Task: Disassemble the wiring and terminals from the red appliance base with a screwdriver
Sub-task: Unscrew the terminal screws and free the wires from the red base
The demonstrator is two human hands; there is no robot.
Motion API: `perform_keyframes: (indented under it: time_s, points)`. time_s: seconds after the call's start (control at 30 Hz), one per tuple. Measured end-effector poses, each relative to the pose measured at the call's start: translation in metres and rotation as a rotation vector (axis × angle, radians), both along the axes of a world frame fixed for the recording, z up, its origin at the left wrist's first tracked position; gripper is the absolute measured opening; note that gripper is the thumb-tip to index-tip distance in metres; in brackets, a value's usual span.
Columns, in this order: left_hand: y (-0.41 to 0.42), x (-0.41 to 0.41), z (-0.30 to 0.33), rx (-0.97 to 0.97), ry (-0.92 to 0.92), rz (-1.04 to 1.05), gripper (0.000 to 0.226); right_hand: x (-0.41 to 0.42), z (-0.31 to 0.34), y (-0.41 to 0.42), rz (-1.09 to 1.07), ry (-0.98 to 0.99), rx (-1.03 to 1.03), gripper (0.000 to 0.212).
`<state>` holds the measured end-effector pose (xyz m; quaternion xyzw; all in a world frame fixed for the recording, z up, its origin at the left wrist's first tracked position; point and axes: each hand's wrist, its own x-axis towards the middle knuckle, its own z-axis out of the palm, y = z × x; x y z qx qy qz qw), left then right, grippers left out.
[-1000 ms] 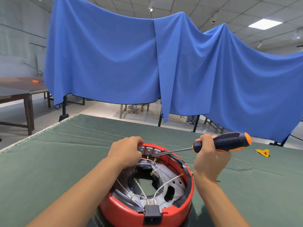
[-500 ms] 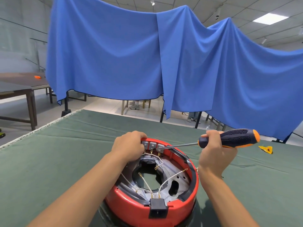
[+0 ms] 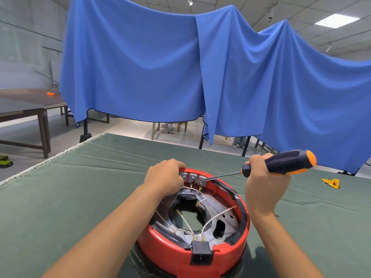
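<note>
Both hands work at the far rim of the red appliance base [image 3: 192, 255], which sits upturned on the table [image 3: 60, 197] close to the person, between the two forearms. The left hand [image 3: 164, 178] curls over the far left edge of the rim, its fingers wrapped around the red wall just beside the row of grey terminals [image 3: 192, 177]; the fingertips are hidden behind the rim. The right hand [image 3: 265, 189] grips the screwdriver [image 3: 279, 163] by its dark blue and orange handle, held above and to the right of the base, clear of the rim. The metal shaft slants down and leftward from that hand, and its tip meets the middle of the terminals, close to the left hand's knuckles.

A large blue cloth [image 3: 180, 67] hangs across the room beyond the table. The table is covered in green fabric. Inside the base, a grey metal plate shows an irregular opening, and white wires [image 3: 214, 217] with small brass ends loop across it toward a black socket [image 3: 201, 252] on the near wall. A small yellow piece [image 3: 331, 182] lies on the table well to the right of the right hand.
</note>
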<state>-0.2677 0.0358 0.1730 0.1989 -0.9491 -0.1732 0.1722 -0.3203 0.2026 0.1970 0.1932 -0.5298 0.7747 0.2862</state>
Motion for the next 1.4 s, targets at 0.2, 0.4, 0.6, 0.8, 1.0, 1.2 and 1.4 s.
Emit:
perform_keyframes:
  time_s: [0.2, 0.4, 0.6, 0.8, 1.0, 1.2, 1.4]
  points:
    - [-0.001, 0.0, 0.0, -0.001, 0.004, -0.006, 0.042, -0.027, 0.031, -0.013, -0.075, -0.139, 0.221, 0.018]
    - [-0.001, -0.001, -0.002, -0.007, 0.012, -0.009, 0.04, -0.052, 0.049, -0.025, -0.132, -0.288, 0.352, 0.017]
    - [-0.002, -0.002, -0.003, -0.015, 0.01, -0.007, 0.038, -0.065, 0.051, -0.029, -0.174, -0.385, 0.367, 0.021]
    - [-0.003, -0.004, -0.005, -0.015, 0.021, -0.007, 0.038, -0.069, 0.055, -0.032, -0.202, -0.424, 0.383, 0.024]
    - [-0.003, -0.005, -0.006, -0.006, 0.027, 0.001, 0.037, -0.064, 0.049, -0.026, -0.22, -0.416, 0.361, 0.027]
    - [-0.003, -0.003, -0.006, 0.0, 0.032, 0.005, 0.042, -0.038, 0.037, -0.025, -0.174, -0.152, 0.237, 0.031]
    - [0.0, 0.001, -0.004, -0.007, 0.012, -0.041, 0.052, -0.026, 0.035, -0.028, -0.131, -0.02, 0.29, 0.039]
